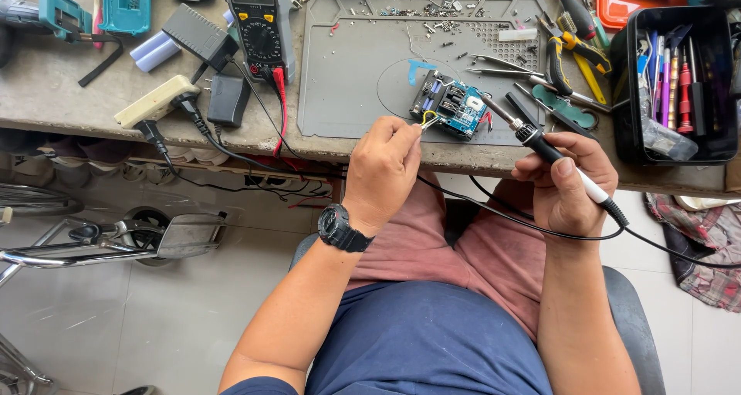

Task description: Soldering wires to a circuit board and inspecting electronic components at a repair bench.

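The left hand is pinching a thin yellow wire between closed fingertips, holding it against the near left edge of the blue circuit board assembly. The right hand is gripping a soldering iron with fingers wrapped fully around the handle, its tip pointing left toward the board's right side. The assembly is lying on the grey work mat, near its near edge. A multimeter is lying far left of the mat; tweezers are lying to the right.
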